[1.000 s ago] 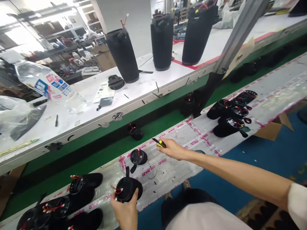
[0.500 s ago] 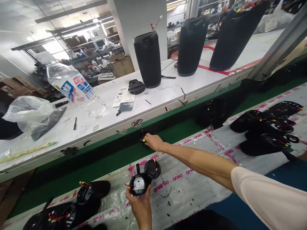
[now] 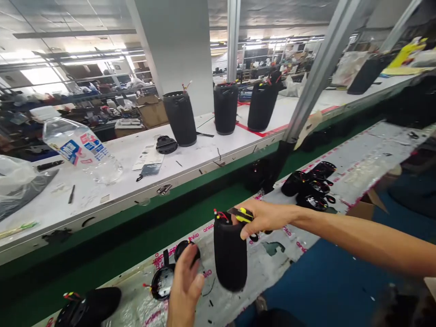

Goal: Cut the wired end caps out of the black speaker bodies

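Note:
My right hand (image 3: 260, 217) grips the top rim of an upright black cylindrical speaker housing (image 3: 230, 259). Red wires with small connectors stick out of its top. A yellow-and-black tool (image 3: 243, 215) is also in that hand; its exact kind is unclear. To the left, my left hand (image 3: 186, 284) is open, fingers raised and apart, with nothing in it. Just beside it lies an open-ended black housing (image 3: 162, 282) with a pale interior and red and yellow wires. A round black part (image 3: 182, 249) sits partly behind my left fingers.
Black housings lie on the plastic-covered bench at the left (image 3: 98, 303) and right (image 3: 311, 186). Behind a green strip (image 3: 143, 222), a white shelf (image 3: 190, 159) carries a plastic bottle (image 3: 78, 145), a round black cap (image 3: 166, 144) and several upright housings. A metal post (image 3: 316, 77) rises from the shelf edge.
The view has swung right. My left hand has let go of the open-ended housing. My right hand has come back from the green strip and now holds an upright housing and a yellow-and-black tool.

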Motion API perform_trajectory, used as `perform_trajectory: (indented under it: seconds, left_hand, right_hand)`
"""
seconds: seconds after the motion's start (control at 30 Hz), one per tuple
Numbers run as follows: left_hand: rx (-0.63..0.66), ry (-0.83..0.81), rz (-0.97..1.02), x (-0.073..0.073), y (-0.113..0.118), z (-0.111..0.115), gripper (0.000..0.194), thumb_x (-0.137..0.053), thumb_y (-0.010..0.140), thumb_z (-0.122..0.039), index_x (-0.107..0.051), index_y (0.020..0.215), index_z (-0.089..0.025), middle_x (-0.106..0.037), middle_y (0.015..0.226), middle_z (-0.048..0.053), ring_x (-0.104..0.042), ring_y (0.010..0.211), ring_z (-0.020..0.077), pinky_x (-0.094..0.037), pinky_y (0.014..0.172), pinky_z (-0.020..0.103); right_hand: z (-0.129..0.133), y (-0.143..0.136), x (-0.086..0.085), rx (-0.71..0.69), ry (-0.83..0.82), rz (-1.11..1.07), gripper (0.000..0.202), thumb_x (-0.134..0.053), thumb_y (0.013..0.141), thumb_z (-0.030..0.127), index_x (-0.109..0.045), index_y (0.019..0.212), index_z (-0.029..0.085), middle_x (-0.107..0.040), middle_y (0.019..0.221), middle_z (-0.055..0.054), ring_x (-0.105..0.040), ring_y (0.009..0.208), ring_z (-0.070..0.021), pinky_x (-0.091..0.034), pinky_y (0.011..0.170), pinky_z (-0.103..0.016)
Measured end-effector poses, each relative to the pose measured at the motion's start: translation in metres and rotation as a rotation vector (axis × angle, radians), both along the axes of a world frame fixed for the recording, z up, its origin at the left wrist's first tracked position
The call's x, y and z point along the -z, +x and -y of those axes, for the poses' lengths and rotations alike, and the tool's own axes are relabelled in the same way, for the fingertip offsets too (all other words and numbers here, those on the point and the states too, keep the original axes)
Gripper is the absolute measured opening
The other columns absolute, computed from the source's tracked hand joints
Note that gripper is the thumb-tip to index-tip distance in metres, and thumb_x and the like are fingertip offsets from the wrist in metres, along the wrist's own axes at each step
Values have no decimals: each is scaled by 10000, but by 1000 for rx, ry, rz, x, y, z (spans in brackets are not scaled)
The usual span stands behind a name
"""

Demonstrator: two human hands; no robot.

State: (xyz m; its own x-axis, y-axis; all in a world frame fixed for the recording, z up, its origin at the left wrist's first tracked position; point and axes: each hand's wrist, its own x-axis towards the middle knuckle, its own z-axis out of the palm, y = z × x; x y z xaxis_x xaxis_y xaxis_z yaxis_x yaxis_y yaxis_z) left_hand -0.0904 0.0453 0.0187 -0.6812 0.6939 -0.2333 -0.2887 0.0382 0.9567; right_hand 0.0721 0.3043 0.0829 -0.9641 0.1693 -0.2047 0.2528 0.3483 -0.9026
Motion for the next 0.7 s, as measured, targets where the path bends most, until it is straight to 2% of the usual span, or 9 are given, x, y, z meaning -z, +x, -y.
perform_trajectory:
  seconds: [0.03,0.07,0.1,0.17,0.27,0.33,0.43,0.57,0.7]
  left_hand:
    - [92,52,57,-6,11,-12,933,-767,597,-809,-645,1299,-205,-621,1444,175,-490,1415,433,-415,1169,583]
    - [223,102,148,-10,21,-21,982,-757,569,-836,-676,1287,-171,-655,1397,192,-512,1394,446,-438,1156,564]
    - [368,137,264,-13,31,-26,968,-809,552,-785,-695,1271,-147,-682,1352,205,-507,1396,454,-443,1156,541]
    - [411,127,450,-13,48,-26,863,-855,579,-672,-709,1261,-164,-745,1227,188,-579,1323,455,-497,1096,530]
    - [230,-11,568,-7,67,-11,798,-850,647,-530,-639,1356,-230,-775,1158,140,-688,1177,418,-553,1011,521]
    - [140,-107,551,-1,76,1,850,-852,650,-503,-587,1416,-246,-777,1160,123,-705,1153,394,-551,1019,498]
    - [90,-200,497,6,86,16,929,-864,623,-520,-548,1446,-229,-775,1164,116,-682,1201,374,-525,1058,463]
    - [125,-321,421,4,95,31,1009,-876,582,-570,-511,1469,-255,-773,1180,105,-680,1198,384,-542,1030,478]
    - [137,-374,246,2,98,43,910,-897,591,-546,-600,1394,-237,-766,1208,116,-665,1222,399,-527,1065,492]
  right_hand:
    - [7,8,-3,-36,-82,18,392,-803,800,503,-646,979,192,-608,703,46,-570,602,-143,-442,536,-245]
    - [13,14,-4,-70,-172,32,419,-820,778,514,-647,980,190,-600,694,49,-556,587,-138,-441,530,-245]
    - [21,20,-4,-97,-260,44,447,-832,761,522,-645,992,189,-595,692,51,-544,577,-135,-444,528,-248]
    - [35,29,-4,-69,-323,51,490,-836,760,536,-640,1050,193,-607,722,44,-548,593,-141,-458,546,-259]
    - [57,47,-9,163,19,-17,488,-757,874,524,-607,1227,221,-685,986,-28,-639,821,-198,-503,711,-305]
    - [72,60,-13,211,296,-40,357,-604,1009,459,-580,1283,232,-689,1131,-71,-652,958,-224,-489,810,-339]
    - [91,76,-13,3,560,14,253,-434,1096,379,-594,1197,212,-715,998,-67,-657,791,-210,-441,693,-342]
    - [109,84,-3,-186,847,47,296,-445,1098,432,-600,1050,184,-678,814,-40,-565,573,-182,-246,507,-345]
    - [117,82,3,-257,908,52,303,-442,1102,409,-605,1008,172,-643,765,-35,-509,526,-167,-153,475,-349]
